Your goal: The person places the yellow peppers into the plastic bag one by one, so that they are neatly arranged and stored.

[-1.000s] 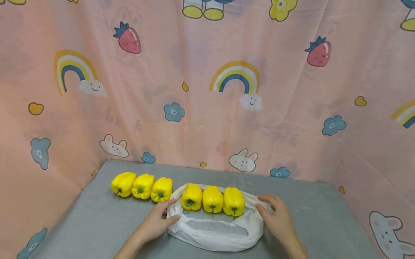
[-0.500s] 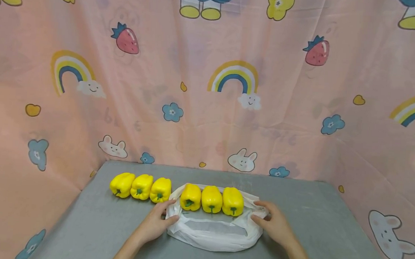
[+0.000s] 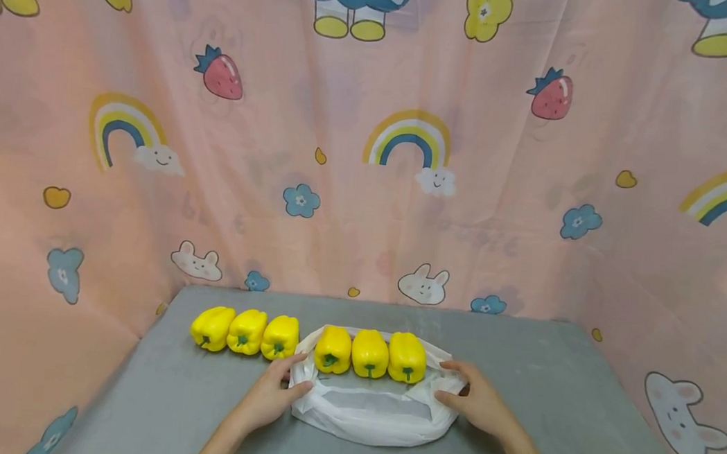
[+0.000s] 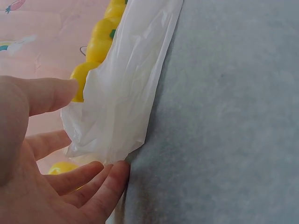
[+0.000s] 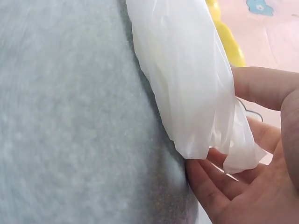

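A white plastic bag (image 3: 376, 429) lies on the grey table, its mouth spread wide. Inside its rim three yellow bell peppers (image 3: 370, 353) sit side by side, stems toward me. My left hand (image 3: 268, 395) is at the bag's left side, thumb over the rim and fingers along the outside; the left wrist view shows a wide gap between thumb (image 4: 51, 94) and fingers. On the right side, my right hand (image 3: 484, 401) touches the plastic with spread fingers. In the right wrist view the thumb's tip is hidden behind the bag (image 5: 187, 79) and fingertips (image 5: 198, 170) rest under its edge.
Three more yellow bell peppers (image 3: 246, 331) stand in a row left of the bag, the nearest close to its rim. A pink patterned curtain (image 3: 362, 241) hangs behind and beside the grey table (image 3: 548, 377).
My right hand has shifted slightly left and in over the bag's right rim. The left hand stays at the left rim. Peppers and bag keep their places on the table.
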### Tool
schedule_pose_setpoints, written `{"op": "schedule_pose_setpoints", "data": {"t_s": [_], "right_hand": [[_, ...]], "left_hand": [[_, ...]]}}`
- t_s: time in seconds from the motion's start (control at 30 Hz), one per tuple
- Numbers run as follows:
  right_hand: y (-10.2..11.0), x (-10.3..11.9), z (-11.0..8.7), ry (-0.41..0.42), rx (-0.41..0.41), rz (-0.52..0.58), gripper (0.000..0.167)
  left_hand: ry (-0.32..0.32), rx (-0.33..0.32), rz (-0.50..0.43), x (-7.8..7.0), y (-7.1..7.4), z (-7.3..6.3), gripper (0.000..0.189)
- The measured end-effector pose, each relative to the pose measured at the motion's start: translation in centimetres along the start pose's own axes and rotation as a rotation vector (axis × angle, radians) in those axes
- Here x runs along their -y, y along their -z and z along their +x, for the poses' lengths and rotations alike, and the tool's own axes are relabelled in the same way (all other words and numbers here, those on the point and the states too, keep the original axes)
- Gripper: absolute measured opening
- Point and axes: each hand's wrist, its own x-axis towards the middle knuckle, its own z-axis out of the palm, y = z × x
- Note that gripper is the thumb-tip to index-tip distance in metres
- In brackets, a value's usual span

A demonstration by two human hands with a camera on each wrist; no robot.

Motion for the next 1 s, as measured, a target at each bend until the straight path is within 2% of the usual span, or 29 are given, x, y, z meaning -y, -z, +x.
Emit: {"op": "schedule_pose_setpoints", "data": {"t_s": [0.33, 0.63, 0.83, 1.0], "right_hand": [[-0.4, 0.1, -0.2, -0.059, 0.005, -0.016, 0.068], [-0.5, 0.4, -0.1, -0.076, 0.003, -0.016, 0.069], [-0.6, 0.4, 0.1, -0.078, 0.001, -0.021, 0.070], [-0.7, 0.5, 0.1, -0.081, -0.006, -0.029, 0.070]], "left_hand": [[-0.009, 0.006, 0.032, -0.2, 0.0, -0.3, 0.062], [-0.021, 0.031, 0.159, -1.1, 1.0, -1.1, 0.059], [-0.006, -0.026, 0.185, -2.3, 1.9, -1.4, 0.052], [-0.043, -0.132, 0.182, -3.3, 2.6, -1.1, 0.043]]}}
